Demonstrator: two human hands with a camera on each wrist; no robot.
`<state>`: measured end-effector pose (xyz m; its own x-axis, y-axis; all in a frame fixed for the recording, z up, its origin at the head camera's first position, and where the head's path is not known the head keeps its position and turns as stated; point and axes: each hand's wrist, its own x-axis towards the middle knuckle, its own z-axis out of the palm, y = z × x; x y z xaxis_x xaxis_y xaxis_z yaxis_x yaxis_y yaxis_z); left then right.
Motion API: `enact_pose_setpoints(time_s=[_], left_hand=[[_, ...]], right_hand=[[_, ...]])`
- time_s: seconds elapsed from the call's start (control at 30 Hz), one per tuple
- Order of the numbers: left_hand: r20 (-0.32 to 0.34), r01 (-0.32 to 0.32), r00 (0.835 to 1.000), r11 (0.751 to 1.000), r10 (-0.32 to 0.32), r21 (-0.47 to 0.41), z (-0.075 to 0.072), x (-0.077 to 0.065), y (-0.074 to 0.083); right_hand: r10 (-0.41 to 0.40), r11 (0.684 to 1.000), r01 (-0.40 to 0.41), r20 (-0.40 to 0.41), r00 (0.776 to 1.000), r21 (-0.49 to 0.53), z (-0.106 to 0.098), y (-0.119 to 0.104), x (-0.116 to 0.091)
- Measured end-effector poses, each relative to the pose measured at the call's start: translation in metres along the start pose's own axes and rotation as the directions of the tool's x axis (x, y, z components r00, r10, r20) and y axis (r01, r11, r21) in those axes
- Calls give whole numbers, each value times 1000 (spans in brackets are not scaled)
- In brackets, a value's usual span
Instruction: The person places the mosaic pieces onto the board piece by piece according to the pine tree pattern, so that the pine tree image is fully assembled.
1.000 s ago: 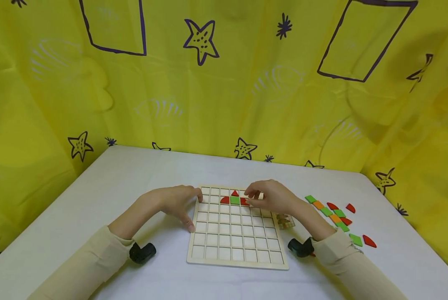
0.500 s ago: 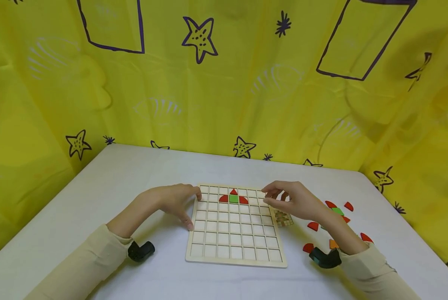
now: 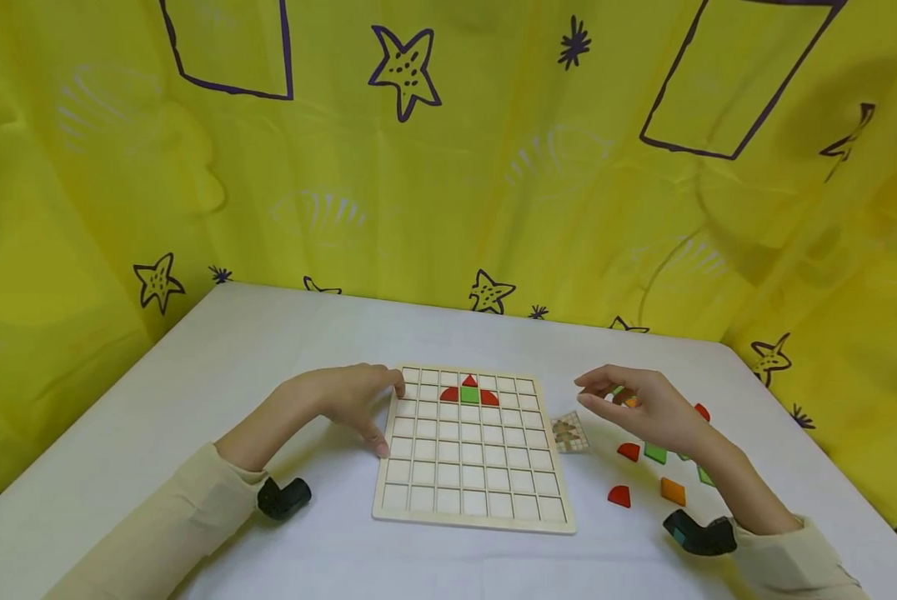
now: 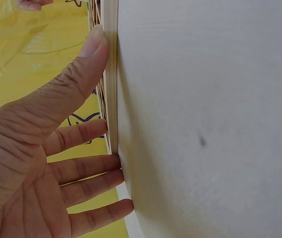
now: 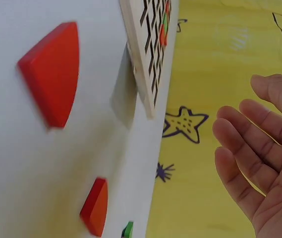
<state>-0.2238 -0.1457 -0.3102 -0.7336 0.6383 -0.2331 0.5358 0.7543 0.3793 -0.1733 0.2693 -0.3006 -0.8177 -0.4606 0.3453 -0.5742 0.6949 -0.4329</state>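
My left hand (image 3: 347, 402) rests at the left edge of a light wooden grid board (image 3: 473, 525). In the left wrist view its thumb (image 4: 93, 45) touches the board's side, and the fingers reach down beside the corner. Near the top of the grid lie a red triangle (image 3: 469, 381), a green square (image 3: 469, 395) and two red quarter-round pieces, one on each side (image 3: 450, 395). My right hand (image 3: 639, 408) hovers over the table right of the board, fingers loosely bent and holding nothing. Beneath and around it are loose pieces, some covered by the hand and forearm.
A small patterned card (image 3: 571, 432) lies against the board's right side. Loose on the right are red quarter-round pieces (image 3: 619, 497), an orange tile (image 3: 673, 491) and green tiles (image 3: 654, 453). A yellow patterned curtain (image 3: 418, 192) hangs behind the white table (image 3: 298, 329).
My right hand has let go of the red quarter-round piece on the grid and moved right, off the board toward the loose pieces. The left hand stays at the board's edge.
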Motion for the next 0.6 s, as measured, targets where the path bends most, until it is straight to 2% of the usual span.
enact_pose_setpoints(time_s=[0.23, 0.6], left_hand=[[3, -3, 1000, 1000, 3, -6, -1, 0, 0], [5, 4, 1000, 1000, -4, -4, 0, 2, -1]], right_hand=[[99, 993, -100, -16, 995, -61, -11, 13, -15], [147, 988, -149, -34, 988, -41, -25, 45, -32]])
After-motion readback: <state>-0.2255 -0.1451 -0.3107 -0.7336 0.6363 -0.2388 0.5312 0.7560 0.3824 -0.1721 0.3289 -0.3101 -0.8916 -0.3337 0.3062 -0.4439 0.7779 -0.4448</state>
